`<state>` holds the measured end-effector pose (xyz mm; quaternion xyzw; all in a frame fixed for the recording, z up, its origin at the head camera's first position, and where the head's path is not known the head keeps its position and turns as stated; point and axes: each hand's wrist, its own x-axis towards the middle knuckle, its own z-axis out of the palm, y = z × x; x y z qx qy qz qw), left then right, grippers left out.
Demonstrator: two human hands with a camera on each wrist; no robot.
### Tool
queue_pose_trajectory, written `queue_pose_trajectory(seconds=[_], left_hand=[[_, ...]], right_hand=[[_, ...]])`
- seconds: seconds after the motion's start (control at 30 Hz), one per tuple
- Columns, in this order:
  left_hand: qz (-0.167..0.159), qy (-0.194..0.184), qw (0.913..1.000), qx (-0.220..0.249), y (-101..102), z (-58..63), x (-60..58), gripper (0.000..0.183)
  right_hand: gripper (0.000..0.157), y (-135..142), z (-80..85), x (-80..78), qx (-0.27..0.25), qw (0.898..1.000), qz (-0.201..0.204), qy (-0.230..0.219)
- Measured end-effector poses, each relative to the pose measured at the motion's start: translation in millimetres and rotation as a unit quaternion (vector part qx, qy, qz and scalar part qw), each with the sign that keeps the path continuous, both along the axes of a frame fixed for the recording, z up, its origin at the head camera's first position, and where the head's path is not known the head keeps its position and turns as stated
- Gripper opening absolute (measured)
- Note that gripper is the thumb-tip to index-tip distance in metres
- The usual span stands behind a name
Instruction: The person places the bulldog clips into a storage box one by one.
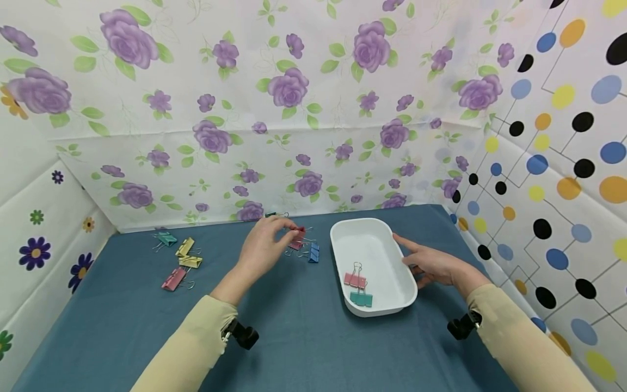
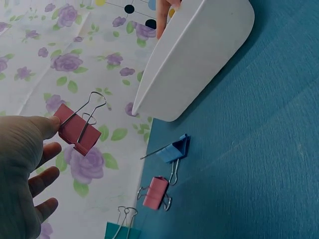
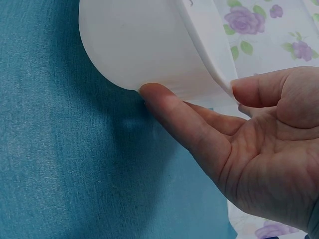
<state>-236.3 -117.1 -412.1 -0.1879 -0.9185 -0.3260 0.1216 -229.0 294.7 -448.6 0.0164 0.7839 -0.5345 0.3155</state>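
Note:
My left hand [image 1: 264, 245] pinches a red binder clip [image 2: 79, 129] between thumb and fingertips, with its wire handles pointing away. Below it on the cloth lie a pink binder clip [image 2: 156, 192], a blue binder clip [image 1: 314, 252] and a teal binder clip [image 2: 122, 230]. To the right stands a white tray [image 1: 387, 245], holding a pink binder clip [image 1: 355, 280] and a green binder clip [image 1: 361, 299] at its near end. My right hand [image 1: 436, 264] rests on the tray's right side, fingers spread and touching its rim and outer wall.
Farther left on the blue cloth [image 1: 294, 348] lie a green binder clip [image 1: 166, 238], yellow binder clips [image 1: 185, 247] and a pink binder clip [image 1: 174, 279]. A flowered backdrop [image 1: 313, 152] rises behind, with a dotted panel [image 1: 548, 207] at the right.

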Motion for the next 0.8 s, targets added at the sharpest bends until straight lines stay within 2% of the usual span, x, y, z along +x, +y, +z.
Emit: queue_pose_trajectory(seconds=[0.4, 0.8], left_hand=[[-0.008, -0.005, 1.0, -0.001, 11, -0.1, 0.5, 0.015], [-0.018, 0.01, 0.9998, 0.003, 24, -2.6, 1.1, 0.013]], right_hand=[[0.073, 0, 0.2, -0.1, -0.001, 1.0, 0.0, 0.0], [0.073, 0, 0.9, 0.1, 0.0, 1.0, 0.002, 0.0]])
